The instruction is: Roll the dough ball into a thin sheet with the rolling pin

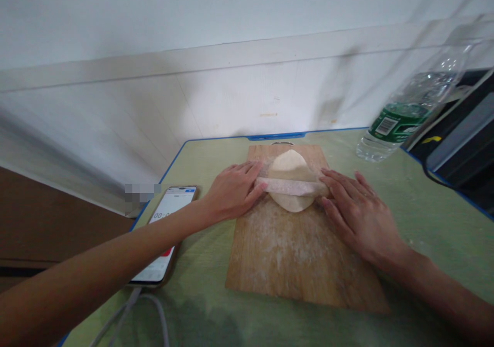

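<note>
A flour-dusted rolling pin (291, 187) lies across a flattened oval of pale dough (290, 163). My left hand (233, 190) is closed on the pin's left end, thumb on the near side and fingers on the far side. At the other end, my right hand (357, 213) grips the pin with its fingertips and thumb. Beneath the dough is a wooden cutting board (301, 257), with white flour spread over its surface. The pin's two ends are partly hidden by my fingers.
A phone (175, 203) showing a timer lies left of the board, partly under my left forearm, with a white cable (158, 306) running from it. A plastic water bottle (401, 118) stands at the back right beside a dark object (455, 125). The green table (420, 213) meets a white wall.
</note>
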Motion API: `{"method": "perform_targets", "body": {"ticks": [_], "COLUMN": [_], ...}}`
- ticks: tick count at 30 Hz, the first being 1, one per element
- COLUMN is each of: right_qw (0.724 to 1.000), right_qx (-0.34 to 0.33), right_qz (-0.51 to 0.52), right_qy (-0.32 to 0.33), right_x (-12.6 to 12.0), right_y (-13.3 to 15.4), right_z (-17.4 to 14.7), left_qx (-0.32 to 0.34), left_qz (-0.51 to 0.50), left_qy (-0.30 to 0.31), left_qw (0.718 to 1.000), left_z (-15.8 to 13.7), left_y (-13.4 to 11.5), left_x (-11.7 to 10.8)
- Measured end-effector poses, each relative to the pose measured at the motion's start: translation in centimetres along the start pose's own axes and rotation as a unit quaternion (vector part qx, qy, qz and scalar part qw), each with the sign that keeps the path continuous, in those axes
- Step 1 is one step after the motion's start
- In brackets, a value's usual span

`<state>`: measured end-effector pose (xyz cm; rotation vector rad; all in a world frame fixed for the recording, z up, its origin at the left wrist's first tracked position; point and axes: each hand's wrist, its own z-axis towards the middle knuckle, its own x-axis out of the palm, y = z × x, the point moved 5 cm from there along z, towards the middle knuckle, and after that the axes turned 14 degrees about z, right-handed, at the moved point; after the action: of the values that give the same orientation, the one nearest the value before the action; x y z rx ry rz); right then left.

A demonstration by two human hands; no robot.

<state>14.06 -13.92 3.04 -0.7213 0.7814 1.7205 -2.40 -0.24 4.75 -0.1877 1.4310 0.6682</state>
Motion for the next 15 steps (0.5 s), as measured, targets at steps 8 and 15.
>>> {"method": "perform_targets", "body": {"ticks": [8,15], "right_qw": [1.000,1.000], "right_qx": [-0.005,-0.006], "right_qz": [0.008,0.010], "right_qy": [0.002,0.006], "right_x": [-0.6,-0.8], "right_y": [0.9,1.5], "right_z": [-1.0,-1.7], "left_qx": [-0.001,-0.013], "left_qz": [0.000,0.009], "left_qy": [0.033,0.038], "left_qw": [0.999,0.999], "left_z": [-1.3,-2.5], "left_y": [-0.8,-1.4], "left_x": [-0.2,-0.5]}}
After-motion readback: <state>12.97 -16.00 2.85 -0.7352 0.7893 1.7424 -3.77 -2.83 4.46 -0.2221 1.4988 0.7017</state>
